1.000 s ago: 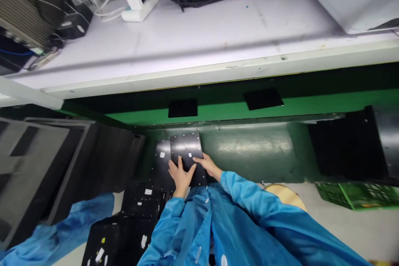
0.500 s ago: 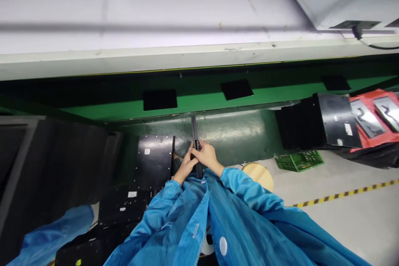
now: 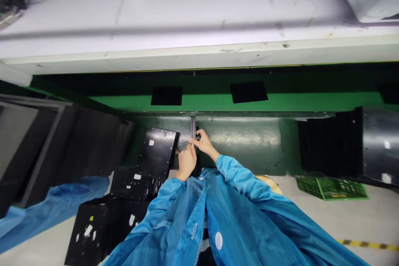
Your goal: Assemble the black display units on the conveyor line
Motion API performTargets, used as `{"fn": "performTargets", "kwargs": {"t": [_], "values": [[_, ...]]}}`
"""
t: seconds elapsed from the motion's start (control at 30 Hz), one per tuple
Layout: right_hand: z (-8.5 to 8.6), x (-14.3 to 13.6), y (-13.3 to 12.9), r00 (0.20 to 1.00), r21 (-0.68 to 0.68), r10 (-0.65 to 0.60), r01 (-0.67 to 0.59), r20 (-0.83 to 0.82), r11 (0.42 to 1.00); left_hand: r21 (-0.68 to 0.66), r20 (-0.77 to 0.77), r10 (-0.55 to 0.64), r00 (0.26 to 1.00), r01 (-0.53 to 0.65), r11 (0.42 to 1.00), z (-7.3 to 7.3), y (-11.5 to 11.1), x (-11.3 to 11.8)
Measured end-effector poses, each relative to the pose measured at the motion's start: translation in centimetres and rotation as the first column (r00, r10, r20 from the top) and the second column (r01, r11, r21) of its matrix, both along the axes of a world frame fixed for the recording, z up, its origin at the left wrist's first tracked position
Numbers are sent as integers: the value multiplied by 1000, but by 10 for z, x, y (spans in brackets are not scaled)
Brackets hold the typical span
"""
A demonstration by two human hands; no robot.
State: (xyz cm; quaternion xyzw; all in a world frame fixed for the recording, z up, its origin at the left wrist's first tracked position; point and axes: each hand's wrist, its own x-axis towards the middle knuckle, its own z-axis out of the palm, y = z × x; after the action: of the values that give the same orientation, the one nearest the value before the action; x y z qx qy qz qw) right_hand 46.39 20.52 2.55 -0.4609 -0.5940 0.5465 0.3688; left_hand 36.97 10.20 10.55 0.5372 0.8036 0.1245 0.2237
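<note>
A dark grey, narrow bar-like piece (image 3: 193, 125) points away from me over the green lower surface. From its edge I cannot tell what kind of part it is. My left hand (image 3: 187, 162) is closed at its near end, fingers against its left side. My right hand (image 3: 204, 142) pinches it from the right, with the thumb reaching across towards my left hand. Its near end is hidden by my hands and coat. Left of my hands lies a tilted black panel (image 3: 157, 151) with small screws or holes along its edges and a white label.
A white bench (image 3: 187, 20) spans the far side. Dark panels (image 3: 90, 145) stand at left, above another person's blue sleeve (image 3: 77, 193). Black boxes (image 3: 90, 228) are at lower left. Stacked black panels (image 3: 330, 145), a green crate (image 3: 344, 189) and a round stool (image 3: 271, 183) lie rightward.
The camera view has swung left. My right hand has slid farther along the grey piece, while my left stays near its close end. The black panel appears more tilted.
</note>
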Motion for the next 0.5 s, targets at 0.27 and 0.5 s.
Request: {"fn": "performTargets", "kwargs": {"t": [0.27,0.5], "values": [[-5,-7,-2,998,15,11,-10,-68,1000,-104,-137,255,957,-270,957,15,7,-9],[-1,37,-7,998,-16,-24,23,-65,1000,-32,-179,437,882,-449,893,-12,0,-40]]}}
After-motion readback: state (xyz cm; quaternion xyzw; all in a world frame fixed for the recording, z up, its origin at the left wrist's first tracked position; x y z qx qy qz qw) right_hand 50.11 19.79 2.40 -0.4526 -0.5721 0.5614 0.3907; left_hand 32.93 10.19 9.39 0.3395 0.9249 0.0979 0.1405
